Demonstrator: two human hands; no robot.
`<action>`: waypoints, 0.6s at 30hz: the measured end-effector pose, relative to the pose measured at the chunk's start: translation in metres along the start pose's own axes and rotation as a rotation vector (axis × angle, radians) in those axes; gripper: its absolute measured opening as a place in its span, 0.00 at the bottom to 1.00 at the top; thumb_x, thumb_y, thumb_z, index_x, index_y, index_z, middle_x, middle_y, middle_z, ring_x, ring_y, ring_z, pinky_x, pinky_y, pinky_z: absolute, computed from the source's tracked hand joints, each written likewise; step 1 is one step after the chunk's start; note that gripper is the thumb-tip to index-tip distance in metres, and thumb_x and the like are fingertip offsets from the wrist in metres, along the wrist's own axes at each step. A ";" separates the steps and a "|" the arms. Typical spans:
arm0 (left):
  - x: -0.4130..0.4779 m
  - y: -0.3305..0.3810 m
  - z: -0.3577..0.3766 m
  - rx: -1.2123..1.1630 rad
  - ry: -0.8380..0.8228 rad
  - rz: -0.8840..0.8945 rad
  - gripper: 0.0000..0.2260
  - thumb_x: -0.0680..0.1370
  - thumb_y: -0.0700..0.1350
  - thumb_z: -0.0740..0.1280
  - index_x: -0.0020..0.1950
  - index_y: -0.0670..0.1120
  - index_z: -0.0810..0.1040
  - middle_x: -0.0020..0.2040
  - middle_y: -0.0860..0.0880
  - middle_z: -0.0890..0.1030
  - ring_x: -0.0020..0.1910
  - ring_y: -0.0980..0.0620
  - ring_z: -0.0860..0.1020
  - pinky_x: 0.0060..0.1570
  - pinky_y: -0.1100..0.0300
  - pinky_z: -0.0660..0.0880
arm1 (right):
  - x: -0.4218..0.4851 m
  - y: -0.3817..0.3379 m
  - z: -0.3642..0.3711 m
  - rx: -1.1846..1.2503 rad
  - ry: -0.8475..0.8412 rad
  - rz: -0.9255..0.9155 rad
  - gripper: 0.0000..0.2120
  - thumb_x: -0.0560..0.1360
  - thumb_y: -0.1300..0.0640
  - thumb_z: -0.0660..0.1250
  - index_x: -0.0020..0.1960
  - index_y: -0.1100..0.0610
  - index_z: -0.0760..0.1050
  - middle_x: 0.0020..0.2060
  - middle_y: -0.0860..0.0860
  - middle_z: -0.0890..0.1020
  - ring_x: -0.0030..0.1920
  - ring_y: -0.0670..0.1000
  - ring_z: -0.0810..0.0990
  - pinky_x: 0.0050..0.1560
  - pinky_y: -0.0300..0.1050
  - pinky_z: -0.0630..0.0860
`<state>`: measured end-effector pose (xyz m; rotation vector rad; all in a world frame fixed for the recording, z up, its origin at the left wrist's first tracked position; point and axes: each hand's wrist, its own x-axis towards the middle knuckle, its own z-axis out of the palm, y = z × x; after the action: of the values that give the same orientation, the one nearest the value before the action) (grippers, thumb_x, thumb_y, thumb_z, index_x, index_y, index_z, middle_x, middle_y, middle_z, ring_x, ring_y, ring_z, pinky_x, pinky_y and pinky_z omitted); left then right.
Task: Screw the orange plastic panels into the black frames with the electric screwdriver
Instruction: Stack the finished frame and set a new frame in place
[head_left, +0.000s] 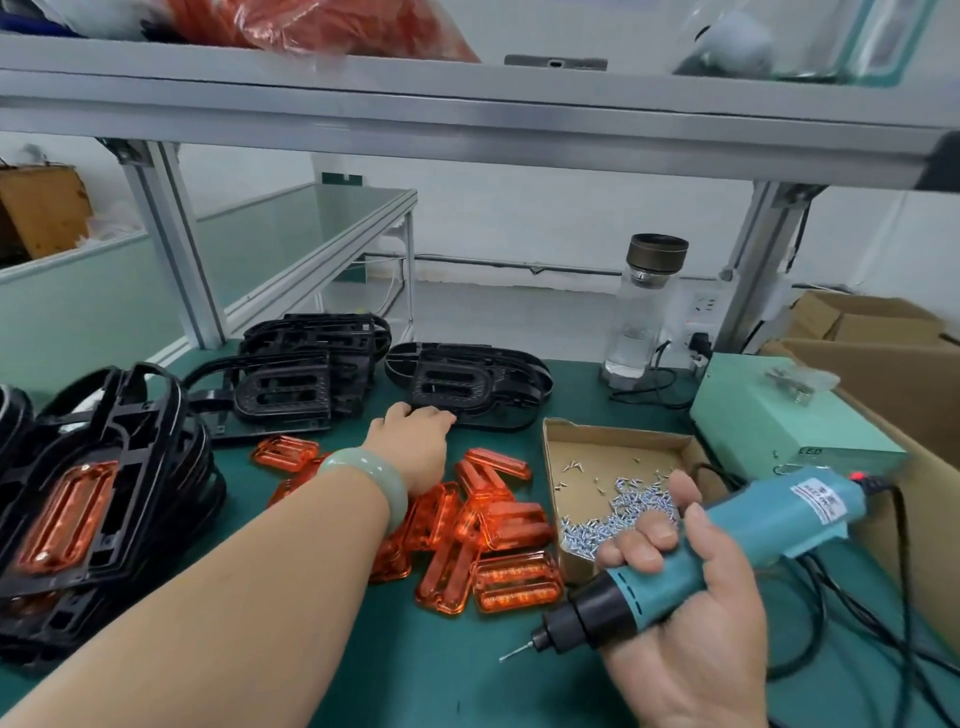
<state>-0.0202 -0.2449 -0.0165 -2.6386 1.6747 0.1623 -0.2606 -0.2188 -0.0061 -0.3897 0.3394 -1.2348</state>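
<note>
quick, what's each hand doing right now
Left hand: fingers on the near edge of a black frame; whether it grips cannot be told.
Right hand: closed round the electric screwdriver.

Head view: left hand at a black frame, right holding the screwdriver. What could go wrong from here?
Dragging the black plastic frame back, the left hand may scatter the loose orange translucent panels under its wrist. The teal electric screwdriver in the right hand has a bare bit close to them; it might scratch one.
</note>
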 end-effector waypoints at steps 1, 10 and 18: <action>0.001 0.000 0.000 0.029 0.016 0.002 0.26 0.77 0.40 0.57 0.75 0.52 0.59 0.73 0.50 0.64 0.71 0.42 0.59 0.67 0.48 0.60 | 0.000 0.000 0.000 0.004 0.001 0.004 0.10 0.69 0.55 0.63 0.49 0.51 0.77 0.27 0.45 0.70 0.23 0.43 0.69 0.28 0.36 0.74; -0.016 -0.004 -0.007 0.251 0.289 -0.086 0.09 0.78 0.45 0.62 0.55 0.53 0.79 0.51 0.50 0.81 0.55 0.47 0.75 0.51 0.54 0.70 | -0.001 0.000 0.000 -0.005 0.003 0.006 0.10 0.68 0.55 0.64 0.49 0.51 0.77 0.28 0.46 0.71 0.23 0.43 0.69 0.29 0.36 0.74; -0.058 -0.008 -0.027 -0.361 0.600 -0.039 0.05 0.75 0.45 0.63 0.44 0.49 0.79 0.48 0.50 0.77 0.49 0.46 0.75 0.46 0.55 0.72 | -0.002 -0.002 0.001 0.004 0.006 -0.009 0.10 0.68 0.56 0.65 0.49 0.51 0.76 0.27 0.45 0.71 0.23 0.43 0.70 0.30 0.35 0.74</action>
<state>-0.0356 -0.1910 0.0156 -3.2166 1.8832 -0.4115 -0.2624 -0.2177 -0.0042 -0.3848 0.3403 -1.2457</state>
